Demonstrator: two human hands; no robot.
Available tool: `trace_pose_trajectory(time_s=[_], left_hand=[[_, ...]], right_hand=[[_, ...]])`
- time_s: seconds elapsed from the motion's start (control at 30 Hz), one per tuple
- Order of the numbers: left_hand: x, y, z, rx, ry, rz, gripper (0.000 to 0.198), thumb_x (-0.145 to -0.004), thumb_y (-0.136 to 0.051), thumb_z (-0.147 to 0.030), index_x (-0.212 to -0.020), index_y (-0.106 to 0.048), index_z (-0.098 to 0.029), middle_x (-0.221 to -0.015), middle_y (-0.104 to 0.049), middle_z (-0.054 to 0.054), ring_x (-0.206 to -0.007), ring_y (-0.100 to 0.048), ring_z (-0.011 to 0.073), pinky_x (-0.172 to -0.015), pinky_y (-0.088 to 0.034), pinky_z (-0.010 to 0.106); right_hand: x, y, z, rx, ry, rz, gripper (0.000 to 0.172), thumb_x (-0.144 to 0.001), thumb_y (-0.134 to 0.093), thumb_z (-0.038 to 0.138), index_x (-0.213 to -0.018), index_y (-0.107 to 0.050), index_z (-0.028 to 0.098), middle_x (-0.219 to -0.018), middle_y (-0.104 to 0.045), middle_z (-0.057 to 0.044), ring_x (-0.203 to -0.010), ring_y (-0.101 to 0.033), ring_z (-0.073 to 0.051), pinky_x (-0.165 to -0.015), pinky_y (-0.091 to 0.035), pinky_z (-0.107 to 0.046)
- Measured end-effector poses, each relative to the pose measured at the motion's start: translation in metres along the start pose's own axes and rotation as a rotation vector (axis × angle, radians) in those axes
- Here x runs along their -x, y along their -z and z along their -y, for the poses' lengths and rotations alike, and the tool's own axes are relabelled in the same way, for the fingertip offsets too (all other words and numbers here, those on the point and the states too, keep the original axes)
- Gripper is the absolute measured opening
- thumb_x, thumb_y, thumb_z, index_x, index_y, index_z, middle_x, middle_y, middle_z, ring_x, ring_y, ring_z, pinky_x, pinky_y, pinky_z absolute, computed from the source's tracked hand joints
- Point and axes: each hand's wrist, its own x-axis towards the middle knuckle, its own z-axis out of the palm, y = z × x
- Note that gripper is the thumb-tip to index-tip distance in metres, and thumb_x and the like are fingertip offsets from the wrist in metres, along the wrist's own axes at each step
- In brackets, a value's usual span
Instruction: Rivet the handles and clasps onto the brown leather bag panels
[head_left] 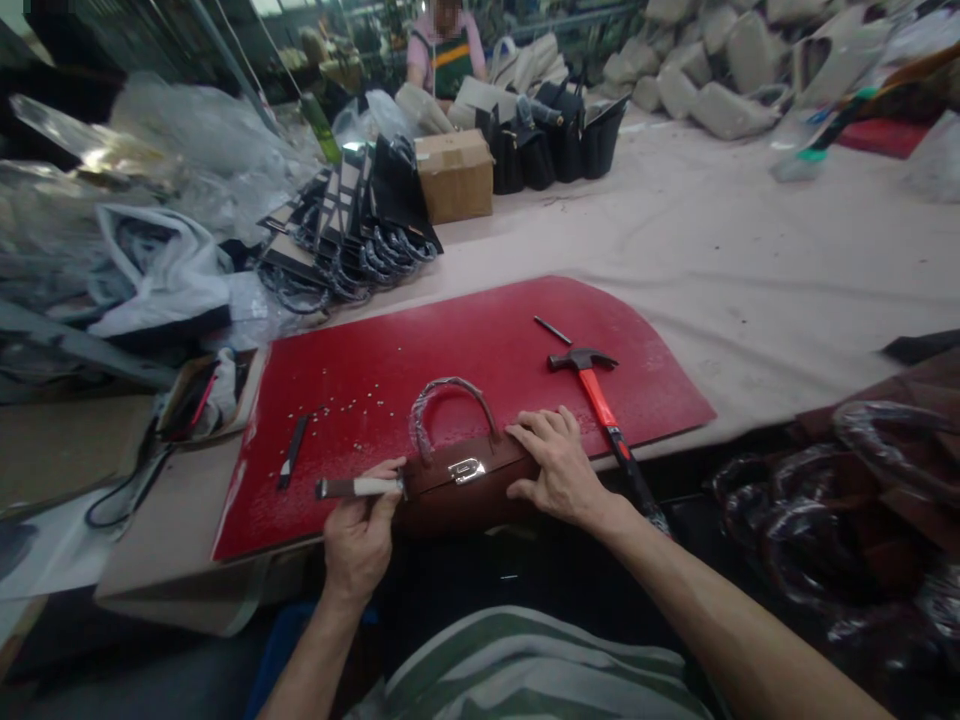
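A brown handbag (457,500) lies at the near edge of a red board (465,335). It has a silver clasp (467,471) and an arched handle (452,382) partly wrapped in clear film. At the bag's left end my left hand (360,545) is closed, with thumb and fingers pinching a short brown-and-white strap (367,487) that sticks out to the left. My right hand (559,465) grips the bag's right end, its thumb on the near side and its fingers over the far side. The bag's underside is hidden.
On the board lie a claw hammer (600,395), a thin metal rod (552,329), a dark flat tool (294,452) and several tiny pieces (358,405). A cardboard box (454,177) and black bags (547,140) stand behind; film-wrapped brown handles (885,440) lie right. A person (450,55) is beyond.
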Motion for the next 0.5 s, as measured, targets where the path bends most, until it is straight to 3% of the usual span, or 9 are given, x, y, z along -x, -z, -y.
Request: trace_pose_trajectory(time_s=[0.17,0.3,0.4,0.5], left_hand=[[-0.003,-0.008,-0.029,0.126,-0.021,-0.047,0.010,-0.093,-0.060,-0.023,-0.101,-0.064,-0.018,-0.113,-0.071,0.008,-0.109,-0.067,0.0209,-0.100,-0.054,0.038],[-0.013,-0.050,-0.051,0.263,-0.109,0.062,0.010,-0.094,-0.058,-0.020,-0.103,-0.061,-0.019,-0.114,-0.070,0.008,-0.107,-0.067,0.0209,-0.099,-0.054,0.039],[-0.021,-0.081,-0.050,0.249,-0.162,0.130,0.009,-0.093,-0.057,-0.021,-0.101,-0.062,-0.019,-0.110,-0.071,0.008,-0.104,-0.068,0.0206,-0.095,-0.056,0.037],[-0.027,-0.094,-0.040,0.182,-0.190,0.143,0.010,-0.094,-0.056,-0.022,-0.100,-0.063,-0.018,-0.105,-0.072,0.008,-0.101,-0.069,0.0203,-0.094,-0.056,0.036]], right_hand=[[-0.001,-0.002,0.005,-0.022,-0.039,-0.016,0.067,-0.064,-0.085,0.039,-0.124,-0.061,0.022,-0.127,-0.059,-0.010,-0.120,-0.047,-0.031,-0.116,-0.016,-0.058],[0.000,-0.003,0.008,-0.026,-0.070,-0.040,0.064,-0.064,-0.084,0.039,-0.122,-0.061,0.023,-0.125,-0.059,-0.009,-0.118,-0.048,-0.032,-0.114,-0.018,-0.059],[0.001,-0.003,0.008,-0.027,-0.075,-0.057,0.064,-0.063,-0.085,0.038,-0.120,-0.062,0.022,-0.122,-0.060,-0.009,-0.115,-0.049,-0.031,-0.114,-0.020,-0.058],[0.001,-0.004,0.007,-0.036,-0.066,-0.085,0.064,-0.061,-0.086,0.039,-0.118,-0.062,0.022,-0.120,-0.060,-0.009,-0.114,-0.049,-0.031,-0.113,-0.020,-0.058]])
